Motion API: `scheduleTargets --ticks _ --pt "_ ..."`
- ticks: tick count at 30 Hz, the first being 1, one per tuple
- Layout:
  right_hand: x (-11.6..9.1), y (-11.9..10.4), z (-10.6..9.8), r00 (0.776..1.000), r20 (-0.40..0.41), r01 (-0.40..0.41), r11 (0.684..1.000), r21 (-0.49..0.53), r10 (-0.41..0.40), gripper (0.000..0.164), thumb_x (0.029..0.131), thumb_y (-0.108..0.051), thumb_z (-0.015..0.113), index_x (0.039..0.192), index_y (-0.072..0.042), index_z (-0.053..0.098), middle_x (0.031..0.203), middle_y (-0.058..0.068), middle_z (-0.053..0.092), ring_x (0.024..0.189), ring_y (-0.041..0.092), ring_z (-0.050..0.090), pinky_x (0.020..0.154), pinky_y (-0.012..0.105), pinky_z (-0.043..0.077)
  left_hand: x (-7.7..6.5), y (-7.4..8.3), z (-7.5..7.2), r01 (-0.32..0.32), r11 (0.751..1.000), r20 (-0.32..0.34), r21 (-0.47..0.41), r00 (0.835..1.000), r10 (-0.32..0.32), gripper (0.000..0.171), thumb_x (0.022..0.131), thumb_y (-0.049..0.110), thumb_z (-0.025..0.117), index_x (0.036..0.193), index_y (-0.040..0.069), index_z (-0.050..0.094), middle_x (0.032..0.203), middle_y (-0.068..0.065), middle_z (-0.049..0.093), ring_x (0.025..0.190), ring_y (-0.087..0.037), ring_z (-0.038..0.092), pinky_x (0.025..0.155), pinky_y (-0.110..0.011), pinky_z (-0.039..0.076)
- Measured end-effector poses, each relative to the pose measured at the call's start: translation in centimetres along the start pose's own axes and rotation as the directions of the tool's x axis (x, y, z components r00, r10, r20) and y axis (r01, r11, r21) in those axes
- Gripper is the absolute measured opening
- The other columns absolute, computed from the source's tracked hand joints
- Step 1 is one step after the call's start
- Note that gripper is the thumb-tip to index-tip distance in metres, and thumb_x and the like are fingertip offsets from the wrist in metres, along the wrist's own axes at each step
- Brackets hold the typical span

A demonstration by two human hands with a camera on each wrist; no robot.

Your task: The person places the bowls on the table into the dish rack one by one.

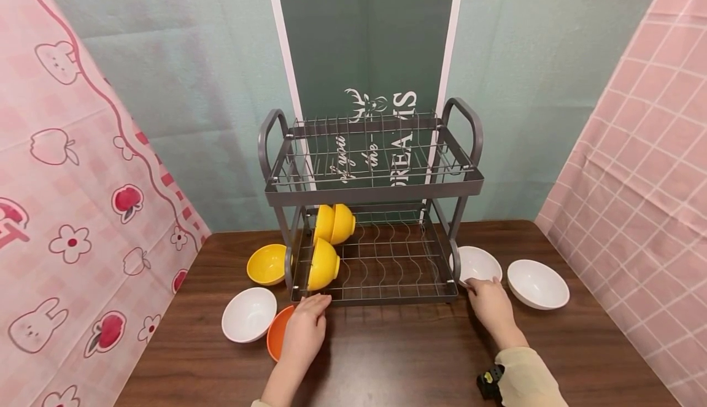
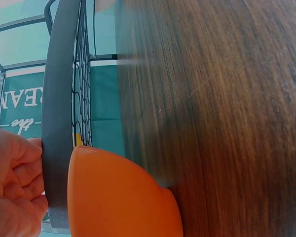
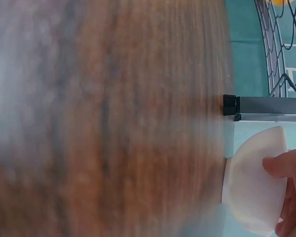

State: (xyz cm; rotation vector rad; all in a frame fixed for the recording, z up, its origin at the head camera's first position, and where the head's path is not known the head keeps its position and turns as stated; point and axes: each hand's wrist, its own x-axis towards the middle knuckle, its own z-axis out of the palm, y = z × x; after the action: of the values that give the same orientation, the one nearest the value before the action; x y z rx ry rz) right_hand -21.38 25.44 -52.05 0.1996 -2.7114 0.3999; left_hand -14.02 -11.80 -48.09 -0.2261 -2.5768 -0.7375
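Note:
My right hand point(image 1: 490, 307) pinches the near rim of a white bowl point(image 1: 478, 263) beside the rack's right side. In the right wrist view the thumb presses the outside of this bowl point(image 3: 254, 185), with other fingers at its rim; its foot is at the table top. At the front left corner of the grey two-tier dish rack point(image 1: 375, 196), my left hand point(image 1: 305, 328) rests its loosely bent fingers by the lower front bar point(image 2: 59, 108). An orange bowl point(image 1: 278, 333) stands beneath that hand, partly covered by it. Three yellow bowls point(image 1: 323, 266) stand on edge in the lower tier's left side.
Left of the rack, a yellow bowl point(image 1: 267, 264) and a white bowl point(image 1: 249, 315) stand on the wooden table point(image 1: 397, 358). Another white bowl point(image 1: 538, 284) is at the far right. The upper tier's raised handles point(image 1: 476, 131) flank its wire grid. Curtains hang behind and on both sides.

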Motion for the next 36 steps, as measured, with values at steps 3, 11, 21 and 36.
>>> scheduleTargets --ticks 3,11,21,36 --pt "0.0 0.0 -0.1 1.0 -0.004 0.018 1.0 -0.025 -0.018 0.014 0.071 -0.001 0.059 0.083 -0.003 0.065 0.075 0.015 0.067 0.074 0.034 0.063 0.091 0.055 0.036 0.0 0.0 0.0 -0.013 1.0 -0.016 0.005 1.0 0.013 0.026 0.074 0.001 0.061 0.097 0.01 0.069 0.099 -0.003 0.068 0.097 -0.018 0.061 0.094 -0.042 0.042" --pt "0.1 0.0 -0.4 0.999 0.027 -0.043 0.999 -0.032 0.044 0.013 0.073 -0.005 0.059 0.085 -0.009 0.065 0.075 0.013 0.067 0.064 0.036 0.06 0.055 0.047 0.044 0.0 -0.1 0.0 -0.011 1.0 -0.02 -0.002 1.0 0.011 0.027 0.073 0.0 0.062 0.097 0.01 0.069 0.099 -0.003 0.068 0.097 -0.019 0.061 0.094 -0.042 0.042" --pt "0.1 0.0 -0.7 0.998 0.019 -0.051 0.998 -0.028 0.052 0.015 0.073 -0.004 0.057 0.086 -0.009 0.064 0.077 0.015 0.067 0.062 0.038 0.059 0.05 0.048 0.041 0.0 -0.1 0.0 0.003 1.0 0.003 -0.002 1.0 -0.003 0.027 0.073 0.001 0.061 0.099 0.009 0.068 0.1 -0.003 0.067 0.099 -0.019 0.061 0.095 -0.042 0.041" --pt "-0.1 -0.7 -2.4 0.992 -0.113 -0.057 0.998 -0.018 0.055 0.013 0.076 -0.008 0.059 0.087 -0.008 0.065 0.073 0.019 0.065 0.062 0.04 0.058 0.047 0.049 0.04 0.1 -0.1 0.0 -0.007 1.0 0.006 0.004 1.0 0.007 0.027 0.074 0.0 0.061 0.098 0.01 0.068 0.1 -0.004 0.067 0.099 -0.019 0.061 0.094 -0.042 0.042"
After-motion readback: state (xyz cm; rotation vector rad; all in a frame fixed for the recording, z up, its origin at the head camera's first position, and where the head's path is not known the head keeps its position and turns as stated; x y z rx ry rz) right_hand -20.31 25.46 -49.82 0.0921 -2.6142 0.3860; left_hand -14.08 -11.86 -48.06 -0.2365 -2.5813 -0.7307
